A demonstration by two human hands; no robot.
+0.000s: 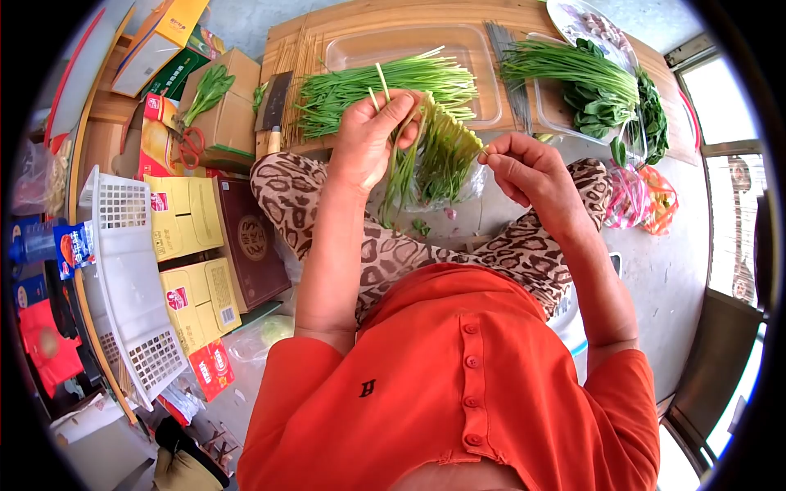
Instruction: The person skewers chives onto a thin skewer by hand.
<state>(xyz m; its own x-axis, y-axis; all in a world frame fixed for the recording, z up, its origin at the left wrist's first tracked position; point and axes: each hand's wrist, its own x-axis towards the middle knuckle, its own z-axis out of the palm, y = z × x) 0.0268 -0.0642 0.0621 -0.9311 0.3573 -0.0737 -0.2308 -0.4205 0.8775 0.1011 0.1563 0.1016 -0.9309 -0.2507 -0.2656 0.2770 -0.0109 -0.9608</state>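
Observation:
Near the table's front edge, my left hand point(372, 135) is closed round some green stems, two pale ends sticking up above its thumb. A row of chives threaded on a skewer point(446, 131) hangs between my hands, its leaves drooping over a plastic bag. My right hand point(532, 176) pinches the skewer's right end with thumb and forefinger. Behind my left hand a pile of cut chives point(327, 94) lies at a clear plastic tray point(483, 61). Another bunch of chives point(573, 74) rests with dark leafy greens point(589, 114) at the right.
A cleaver point(274, 102) and thin skewers point(299, 49) lie at the table's left. Grey skewers point(506, 74) lie between the trays. A plate point(565, 12) stands at the back right. Red scissors point(191, 147), boxes point(184, 213) and a white basket point(123, 270) are at the left.

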